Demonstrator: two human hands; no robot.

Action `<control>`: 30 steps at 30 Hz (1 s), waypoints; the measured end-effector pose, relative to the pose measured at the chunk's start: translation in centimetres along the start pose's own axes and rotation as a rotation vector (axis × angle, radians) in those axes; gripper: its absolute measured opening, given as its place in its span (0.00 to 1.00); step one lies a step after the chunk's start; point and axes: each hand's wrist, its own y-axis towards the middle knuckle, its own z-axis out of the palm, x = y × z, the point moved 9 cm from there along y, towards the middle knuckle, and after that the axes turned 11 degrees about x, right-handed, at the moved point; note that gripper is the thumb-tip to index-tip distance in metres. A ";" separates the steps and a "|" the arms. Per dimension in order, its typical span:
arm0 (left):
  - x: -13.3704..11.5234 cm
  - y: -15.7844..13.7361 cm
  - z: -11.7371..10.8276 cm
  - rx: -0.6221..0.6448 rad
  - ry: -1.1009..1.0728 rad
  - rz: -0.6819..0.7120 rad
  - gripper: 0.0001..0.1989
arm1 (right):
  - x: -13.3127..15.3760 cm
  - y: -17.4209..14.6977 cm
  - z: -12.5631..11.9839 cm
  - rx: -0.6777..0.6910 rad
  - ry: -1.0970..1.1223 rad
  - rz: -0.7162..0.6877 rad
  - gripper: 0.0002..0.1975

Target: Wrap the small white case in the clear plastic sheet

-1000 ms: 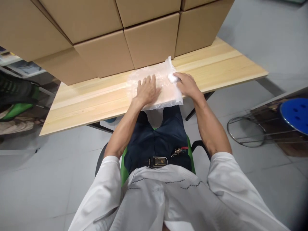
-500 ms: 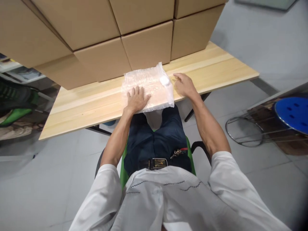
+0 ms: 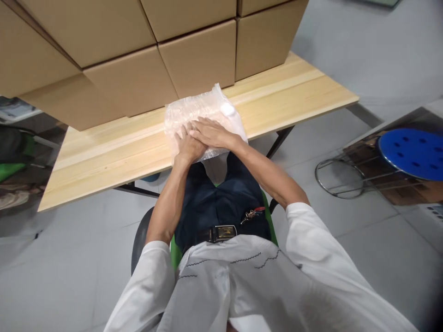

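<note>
A clear plastic bag [image 3: 194, 108] with a pinkish tint lies flat at the front of the wooden table [image 3: 114, 159]. Near its right edge sits a round white cap or valve [image 3: 227, 109]. My left hand [image 3: 189, 145] rests on the bag with its fingers spread. My right hand [image 3: 212, 133] lies flat on the bag too, its fingers stretched leftward and meeting the left hand's fingers. Neither hand grips anything. Both hands cover the lower middle of the bag.
Stacked cardboard boxes [image 3: 200, 57] line the table's far side, right behind the bag. On the floor to the right stands a stool with a blue seat [image 3: 415, 154]. Beneath me is a green chair [image 3: 176, 251]. Dark shelving and a green item are at the far left.
My right hand has moved left from beside the bag's right edge onto the bag, against my left hand. The left hand stays on the bag. The view has shifted slightly.
</note>
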 end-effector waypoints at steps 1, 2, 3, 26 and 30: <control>-0.1 0.0 0.1 0.001 0.000 0.000 0.48 | 0.0 0.4 0.3 0.015 0.012 0.042 0.41; -0.1 0.1 0.1 -0.002 -0.005 0.000 0.48 | -0.3 0.6 0.4 0.021 0.023 0.089 0.42; -0.1 0.1 0.1 -0.008 -0.013 -0.001 0.47 | -0.8 0.8 0.5 0.023 0.031 0.136 0.43; -0.2 -0.5 0.1 -0.043 -0.038 -0.018 0.47 | -7.8 0.3 -0.5 -0.128 0.013 0.134 0.49; -0.2 -0.2 0.2 -0.040 -0.041 -0.016 0.45 | -3.7 0.4 0.7 -0.074 0.008 -0.008 0.40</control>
